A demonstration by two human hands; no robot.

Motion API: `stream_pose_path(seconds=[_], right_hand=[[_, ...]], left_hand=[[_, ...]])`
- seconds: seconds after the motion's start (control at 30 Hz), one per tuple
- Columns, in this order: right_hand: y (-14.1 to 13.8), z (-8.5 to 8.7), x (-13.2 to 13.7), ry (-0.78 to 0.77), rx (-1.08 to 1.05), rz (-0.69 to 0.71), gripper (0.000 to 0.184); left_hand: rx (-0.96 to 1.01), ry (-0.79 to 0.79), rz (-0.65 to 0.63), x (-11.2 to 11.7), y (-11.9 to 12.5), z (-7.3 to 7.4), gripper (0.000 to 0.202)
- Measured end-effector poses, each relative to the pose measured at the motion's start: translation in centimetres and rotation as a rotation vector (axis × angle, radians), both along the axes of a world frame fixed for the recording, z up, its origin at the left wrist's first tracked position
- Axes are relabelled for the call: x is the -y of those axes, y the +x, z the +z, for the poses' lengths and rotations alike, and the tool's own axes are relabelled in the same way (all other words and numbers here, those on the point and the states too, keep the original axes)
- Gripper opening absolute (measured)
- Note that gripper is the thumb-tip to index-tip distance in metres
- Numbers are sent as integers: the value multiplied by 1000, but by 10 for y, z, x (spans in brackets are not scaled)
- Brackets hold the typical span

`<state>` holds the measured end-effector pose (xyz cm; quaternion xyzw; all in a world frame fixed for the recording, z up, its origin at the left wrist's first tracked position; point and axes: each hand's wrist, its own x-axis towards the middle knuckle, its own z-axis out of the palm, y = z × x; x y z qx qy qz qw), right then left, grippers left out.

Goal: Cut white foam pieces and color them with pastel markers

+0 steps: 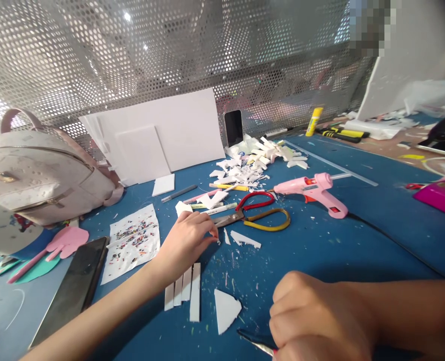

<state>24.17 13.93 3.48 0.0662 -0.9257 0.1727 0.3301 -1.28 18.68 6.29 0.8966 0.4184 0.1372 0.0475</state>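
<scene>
Honestly, pretty messy setup on the blue cutting mat (320, 250). At centre frame the left hand (186, 240) has thumb and forefinger pinched together just off the tips of the red-and-yellow-handled scissors (260, 213); can't tell if a crumb's between them. Its wrist lies over four white foam strips (186, 291), probably to pin them. Bottom right, the right hand (316, 321) is fisted tight round a thin metal-tipped tool (258, 343), held low for control I'd guess, pointing toward a white foam triangle (226, 308). The pink zipped backpack (37, 170) at left is closed, contents hidden. A white paper sheet (132, 240) catches coloured trimmings.
</scene>
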Motion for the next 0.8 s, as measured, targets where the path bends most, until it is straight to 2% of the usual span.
stream_pose_path(seconds=[0.3, 0.5, 0.6, 0.67, 0.8], right_hand=[[0, 0, -1, 25, 39, 14, 21], [-1, 1, 0, 10, -1, 5, 29], [0, 1, 0, 20, 23, 4, 26], [0, 1, -1, 25, 39, 4, 23], [-1, 2, -3, -6, -9, 29, 23]], left_hand=[[2, 4, -33, 0, 0, -5, 5], [-69, 43, -68, 3, 4, -3, 11], [-108, 78, -80, 1, 7, 5, 14], [-114, 114, -66, -6, 10, 16, 14], [-98, 213, -11, -45, 26, 40, 12]])
